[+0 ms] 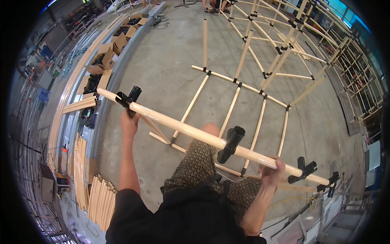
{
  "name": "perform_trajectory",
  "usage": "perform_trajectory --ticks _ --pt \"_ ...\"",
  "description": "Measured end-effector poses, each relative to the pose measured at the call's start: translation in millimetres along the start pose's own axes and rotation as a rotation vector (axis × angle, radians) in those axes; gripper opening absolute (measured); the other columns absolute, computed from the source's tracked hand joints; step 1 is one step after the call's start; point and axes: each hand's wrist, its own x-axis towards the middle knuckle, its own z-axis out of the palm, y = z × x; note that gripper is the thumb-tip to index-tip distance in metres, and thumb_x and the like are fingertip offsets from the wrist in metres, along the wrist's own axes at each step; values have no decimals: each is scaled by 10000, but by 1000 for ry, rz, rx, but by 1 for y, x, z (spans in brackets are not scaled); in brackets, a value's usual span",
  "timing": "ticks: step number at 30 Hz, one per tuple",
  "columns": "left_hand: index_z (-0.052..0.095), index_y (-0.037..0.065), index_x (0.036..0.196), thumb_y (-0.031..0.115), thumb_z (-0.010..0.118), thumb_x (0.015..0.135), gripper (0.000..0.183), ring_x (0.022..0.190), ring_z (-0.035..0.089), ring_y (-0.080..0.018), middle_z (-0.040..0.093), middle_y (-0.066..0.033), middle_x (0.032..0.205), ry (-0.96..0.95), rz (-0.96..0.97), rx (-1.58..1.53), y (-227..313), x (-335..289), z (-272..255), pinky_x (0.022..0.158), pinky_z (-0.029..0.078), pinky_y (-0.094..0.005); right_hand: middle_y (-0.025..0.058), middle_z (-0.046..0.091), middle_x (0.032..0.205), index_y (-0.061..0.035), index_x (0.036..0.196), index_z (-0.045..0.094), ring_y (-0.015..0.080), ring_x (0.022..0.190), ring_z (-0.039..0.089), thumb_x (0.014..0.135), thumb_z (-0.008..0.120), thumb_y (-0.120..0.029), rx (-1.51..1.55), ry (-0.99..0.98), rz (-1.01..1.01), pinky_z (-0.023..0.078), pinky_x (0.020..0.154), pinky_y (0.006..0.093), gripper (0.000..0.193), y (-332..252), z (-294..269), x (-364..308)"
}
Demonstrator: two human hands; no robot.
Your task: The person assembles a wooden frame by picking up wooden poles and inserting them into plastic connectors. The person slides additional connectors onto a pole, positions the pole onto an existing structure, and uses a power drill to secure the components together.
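Note:
A long cream pipe slants across in front of me, its left end farther off than its right. My left hand is closed on a black pipe joint near the pipe's left end; its fingers are partly hidden behind the joint. Farther right, my right hand wraps round the pipe itself. A second black joint sits on the pipe's middle. Right of my right hand is another joint, and one more is at the right end. Below lies a ladder-like pipe frame on the floor.
Tall pipe racks stand at the far right. Along the left, cardboard boxes hold black joints beside long pipes. Short cream pipes lie stacked at the lower left. A yellow cord lies at the lower right. Another person crouches far back.

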Motion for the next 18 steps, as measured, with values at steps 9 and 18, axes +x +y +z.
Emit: perform_trajectory --ticks 9,18 --pt "631 -52 1090 228 751 873 374 767 577 -148 667 -97 828 -12 -39 244 15 -5 1 721 478 -326 191 655 703 96 929 655 247 518 613 852 550 -370 32 25 86 522 449 329 484 -5 5 4" --pt "558 -61 1229 205 720 910 446 991 650 -226 683 -154 1055 12 -29 131 -15 -23 19 860 494 -345 228 664 684 132 921 668 290 504 631 836 552 -317 -20 -166 -27 539 487 353 472 -17 11 7"
